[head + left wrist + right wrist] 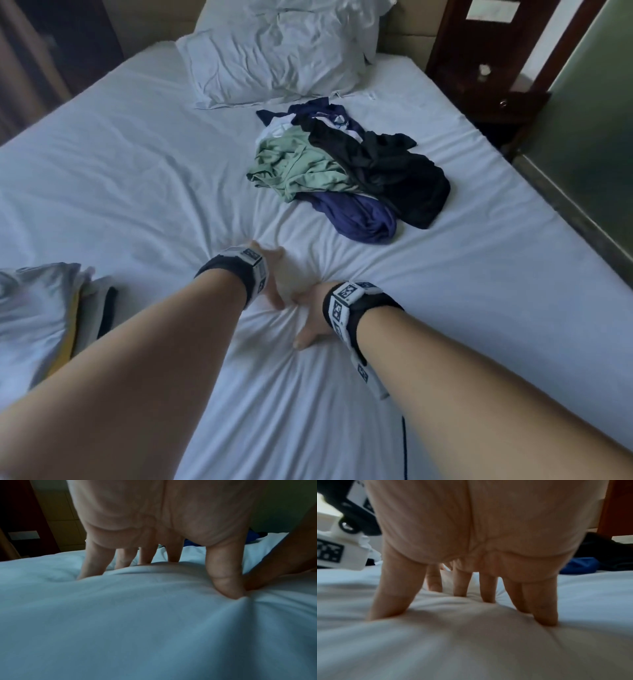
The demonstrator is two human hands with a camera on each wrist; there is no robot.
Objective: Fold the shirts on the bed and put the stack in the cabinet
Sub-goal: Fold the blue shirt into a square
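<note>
Crumpled shirts (pixel 349 168) heaped in a loose pile on the white bed sheet (pixel 137 178), right of the bed's middle and short of the white pillow (pixel 274 61): a sage-green shirt (pixel 294 168) at the left, a black one (pixel 394 174) across the right, a navy-blue one (pixel 363 219) at the near edge. Well apart from both hands. Left hand (pixel 274 274) planted on the sheet with straight, spread fingers (pixel 92 561), thumb dug into the fabric, nothing held. Right hand (pixel 311 311) just beside it, likewise splayed, fingertips (pixel 544 608) sunk into the sheet, nothing grasped; creases radiating from both. Thumb of the left touching a finger of the right in the left wrist view. Folded stack of clothes (pixel 85 308) at the bed's near left edge, with a white layer on top and yellow and black edges showing. Dark wooden cabinet (pixel 496 68) beyond the far right corner.
</note>
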